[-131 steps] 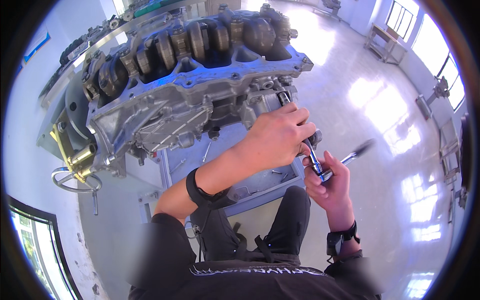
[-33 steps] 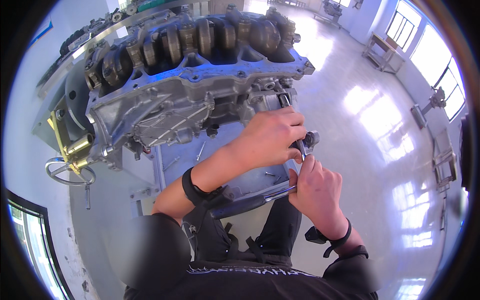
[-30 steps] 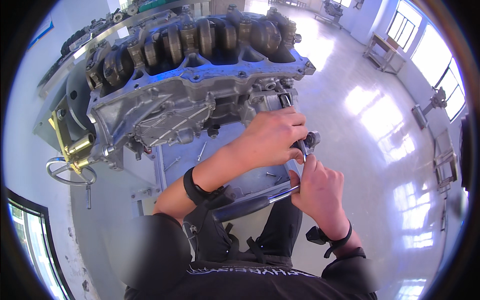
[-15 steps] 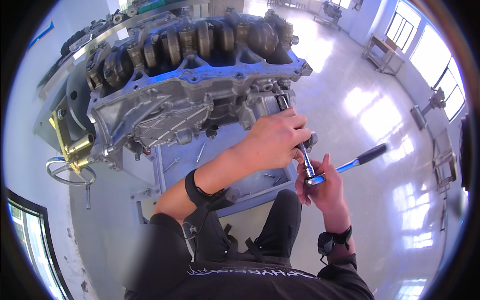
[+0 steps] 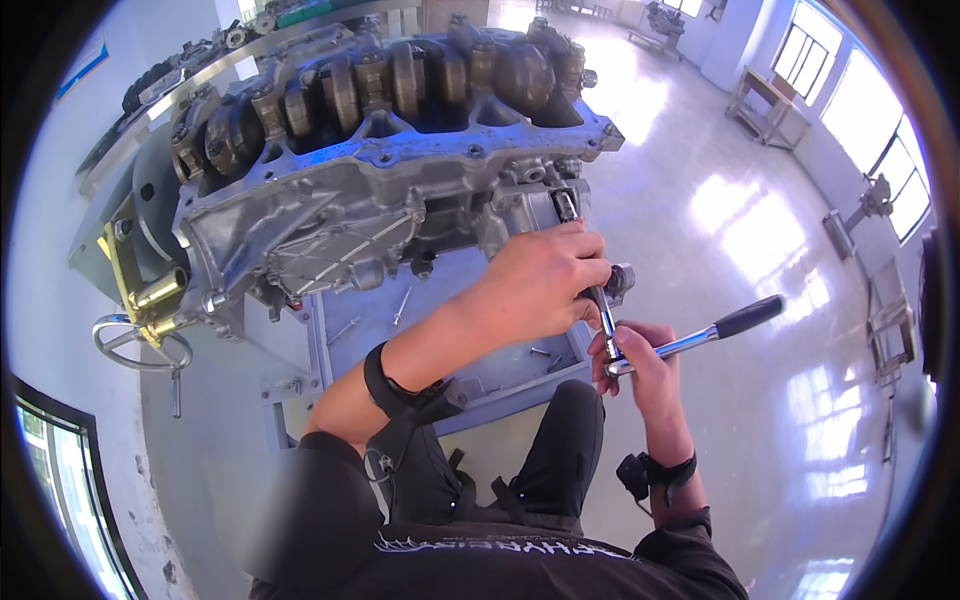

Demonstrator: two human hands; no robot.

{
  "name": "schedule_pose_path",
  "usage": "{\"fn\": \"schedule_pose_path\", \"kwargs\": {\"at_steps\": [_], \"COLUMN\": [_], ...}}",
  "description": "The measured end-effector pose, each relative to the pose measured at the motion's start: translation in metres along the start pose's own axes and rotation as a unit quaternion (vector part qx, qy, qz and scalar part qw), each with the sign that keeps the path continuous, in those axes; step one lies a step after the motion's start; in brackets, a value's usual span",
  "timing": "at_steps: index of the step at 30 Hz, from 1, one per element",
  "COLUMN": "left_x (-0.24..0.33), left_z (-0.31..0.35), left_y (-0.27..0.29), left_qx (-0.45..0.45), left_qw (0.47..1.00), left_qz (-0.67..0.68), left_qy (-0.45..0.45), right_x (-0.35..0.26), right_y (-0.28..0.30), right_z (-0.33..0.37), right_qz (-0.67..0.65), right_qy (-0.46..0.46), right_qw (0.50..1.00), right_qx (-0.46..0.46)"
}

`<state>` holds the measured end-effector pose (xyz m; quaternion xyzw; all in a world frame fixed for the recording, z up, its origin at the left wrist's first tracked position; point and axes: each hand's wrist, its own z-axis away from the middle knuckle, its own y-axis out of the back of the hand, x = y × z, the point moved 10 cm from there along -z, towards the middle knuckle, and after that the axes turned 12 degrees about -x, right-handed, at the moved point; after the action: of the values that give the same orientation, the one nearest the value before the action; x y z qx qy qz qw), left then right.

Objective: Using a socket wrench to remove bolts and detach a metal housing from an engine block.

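Note:
A metal engine block [image 5: 330,190] with its crankshaft [image 5: 420,80] showing on top stands in front of me. My left hand [image 5: 553,280] wraps round the shaft of a long chrome socket extension [image 5: 606,320]. The far end of that extension, with a socket [image 5: 567,208], reaches into a recess at the block's right side. At its near end sits the head of a ratchet wrench [image 5: 690,341], whose black grip points out to the right. My right hand [image 5: 645,365] is closed around the ratchet head; some of its fingers are hidden behind it.
Below the block is a grey stand tray [image 5: 470,408] with several bolts [image 5: 402,305] lying in it. A brass-coloured bracket [image 5: 140,285] and a handwheel [image 5: 142,343] are at the left. More engine parts [image 5: 235,38] lie on a bench behind.
My right hand has turned slightly and its fingers have closed more around the ratchet head. The ratchet's grip has shifted a little right and down. My left hand has barely moved.

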<state>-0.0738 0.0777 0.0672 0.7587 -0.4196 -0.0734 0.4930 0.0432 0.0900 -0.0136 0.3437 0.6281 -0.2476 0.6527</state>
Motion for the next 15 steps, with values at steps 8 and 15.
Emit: {"fn": "schedule_pose_path", "kwargs": {"at_steps": [8, 15], "left_x": [0.003, 0.01], "left_z": [-0.005, -0.007], "left_y": [0.004, 0.005], "left_qx": [-0.001, 0.038], "left_qw": [1.0, 0.997], "left_qz": [0.008, -0.043], "left_qy": [-0.011, -0.053], "right_x": [-0.067, -0.064], "right_y": [-0.046, -0.03], "right_z": [0.014, 0.019], "right_qz": [0.722, 0.581], "right_qy": [0.035, 0.104], "right_qw": [0.688, 0.802], "right_qx": [0.06, 0.09]}}
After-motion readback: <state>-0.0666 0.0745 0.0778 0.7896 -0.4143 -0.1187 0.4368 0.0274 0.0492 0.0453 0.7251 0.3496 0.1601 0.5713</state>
